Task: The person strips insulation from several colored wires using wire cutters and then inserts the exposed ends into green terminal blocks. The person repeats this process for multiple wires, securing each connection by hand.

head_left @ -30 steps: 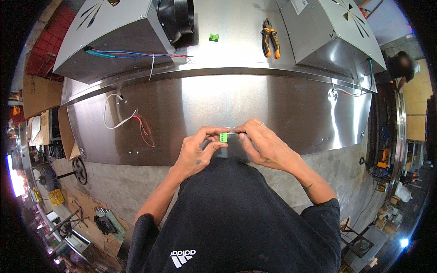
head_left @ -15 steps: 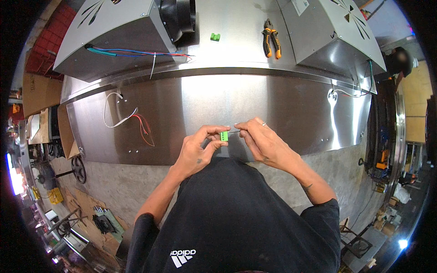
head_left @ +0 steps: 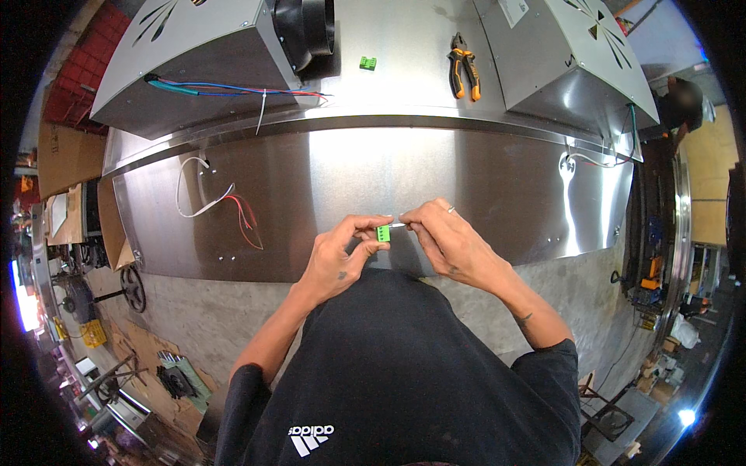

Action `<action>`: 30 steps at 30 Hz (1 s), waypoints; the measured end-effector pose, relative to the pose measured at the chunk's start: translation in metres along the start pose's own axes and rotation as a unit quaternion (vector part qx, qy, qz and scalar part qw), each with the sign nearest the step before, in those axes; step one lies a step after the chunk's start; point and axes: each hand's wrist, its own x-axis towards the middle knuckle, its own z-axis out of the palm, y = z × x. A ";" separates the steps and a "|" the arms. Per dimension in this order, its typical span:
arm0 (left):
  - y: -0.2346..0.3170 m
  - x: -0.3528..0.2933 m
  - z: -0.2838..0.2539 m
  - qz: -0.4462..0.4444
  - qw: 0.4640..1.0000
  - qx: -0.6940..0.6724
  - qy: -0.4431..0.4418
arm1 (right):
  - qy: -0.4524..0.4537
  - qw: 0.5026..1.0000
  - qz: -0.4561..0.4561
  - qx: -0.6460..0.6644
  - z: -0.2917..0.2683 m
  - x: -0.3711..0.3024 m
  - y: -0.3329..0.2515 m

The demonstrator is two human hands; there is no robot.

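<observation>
- Small green rectangular connector block [head_left: 383,234]: pinched by left hand [head_left: 338,250], above shiny brown-grey metal panel [head_left: 505,186].
- Thin silver metal rod [head_left: 399,225]: grasped by right hand [head_left: 454,245], end at block.
- Orange-and-black pliers [head_left: 465,68]: beyond panel.

Left hand [head_left: 332,255] and right hand [head_left: 454,245] nearly meet, fingers [head_left: 359,222] pinched, both forearms [head_left: 270,330] angled inward.

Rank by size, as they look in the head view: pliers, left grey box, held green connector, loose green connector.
Left grey box
Pliers
Held green connector, loose green connector: too alike to rank
</observation>
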 end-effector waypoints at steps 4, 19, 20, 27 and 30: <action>0.000 0.001 0.003 0.016 1.000 0.002 0.012 | 0.007 0.999 -0.029 -0.029 -0.004 0.003 0.000; -0.006 0.001 0.003 0.016 1.000 -0.005 0.010 | -0.007 0.999 -0.026 -0.024 -0.008 0.004 0.000; -0.007 0.001 0.004 0.014 1.000 -0.007 0.010 | -0.007 1.000 -0.021 -0.014 -0.008 0.003 0.000; -0.004 0.002 0.003 0.013 1.000 -0.002 -0.006 | -0.003 1.000 0.022 0.018 -0.008 0.001 -0.006; -0.004 0.002 0.005 0.018 1.000 -0.012 0.007 | -0.014 1.000 -0.003 -0.017 -0.007 0.003 -0.002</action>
